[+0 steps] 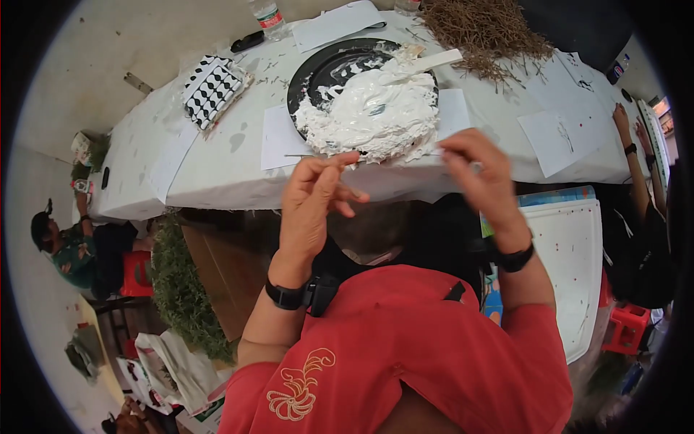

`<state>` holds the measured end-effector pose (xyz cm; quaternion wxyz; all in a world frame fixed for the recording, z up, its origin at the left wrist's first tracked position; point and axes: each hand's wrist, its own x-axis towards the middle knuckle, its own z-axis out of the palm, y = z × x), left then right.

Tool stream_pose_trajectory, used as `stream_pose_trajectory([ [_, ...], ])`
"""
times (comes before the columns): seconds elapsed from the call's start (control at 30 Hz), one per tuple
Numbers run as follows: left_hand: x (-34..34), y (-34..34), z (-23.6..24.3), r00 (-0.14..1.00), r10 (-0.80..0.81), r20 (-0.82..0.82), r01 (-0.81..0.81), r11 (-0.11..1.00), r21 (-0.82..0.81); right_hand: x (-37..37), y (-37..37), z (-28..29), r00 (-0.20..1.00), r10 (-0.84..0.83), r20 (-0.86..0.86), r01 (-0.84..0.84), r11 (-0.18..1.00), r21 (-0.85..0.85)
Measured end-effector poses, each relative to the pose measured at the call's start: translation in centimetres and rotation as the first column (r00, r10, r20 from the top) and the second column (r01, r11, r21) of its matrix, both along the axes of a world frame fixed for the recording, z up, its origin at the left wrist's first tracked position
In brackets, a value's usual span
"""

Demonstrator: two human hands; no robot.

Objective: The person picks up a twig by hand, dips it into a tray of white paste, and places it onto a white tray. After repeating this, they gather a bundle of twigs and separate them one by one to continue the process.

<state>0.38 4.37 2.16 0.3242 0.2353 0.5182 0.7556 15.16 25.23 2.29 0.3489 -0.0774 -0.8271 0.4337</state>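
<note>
The person's left hand [309,199] is raised at the near edge of the desk [242,173], its fingers partly bent and close together; whether they grip anything cannot be told. A thin green stem [295,155] shows just beside its fingers. The right hand [488,177], blurred, is half curled, and its grip cannot be made out either. Beyond and between the hands sits a round black plate [298,85] heaped with white paste [383,108], a flat pale stick [437,60] resting in the heap's far right side. Farther beyond the right hand lies a pile of brown twigs [484,32]; to its right is a white sheet [542,137]. Beyond the left hand, off to the left, is a black-and-white patterned bundle [212,90]. Below and right of the right hand stands a white tray [578,282].
</note>
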Motion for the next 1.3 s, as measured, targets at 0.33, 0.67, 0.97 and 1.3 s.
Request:
stream_pose_trajectory([
  [0.33, 1.0, -0.1, -0.5, 0.997, 0.006, -0.071, -0.004, 0.999, 0.032, -4.9, -8.2, -0.7, 0.990, 0.137, -0.028, -0.117, 0.924, 0.363],
  [0.67, -0.1, -5.1, -1.0, 0.999, 0.029, 0.033, -0.027, 0.998, -0.050, -4.9, -8.3, 0.5, 0.998, 0.023, -0.052, 0.007, 0.854, 0.520],
  [0.97, -2.0, -13.6, -3.0, 0.926, 0.371, 0.064, -0.375, 0.926, 0.055, -4.3, -3.3, 0.7, 0.954, -0.296, -0.043, 0.269, 0.787, 0.555],
  [1.3, -1.6, -13.3, -4.7, 0.931, 0.342, 0.130, -0.353, 0.932, 0.077, -5.1, -2.0, -1.4, 0.945, -0.326, -0.001, 0.233, 0.674, 0.701],
])
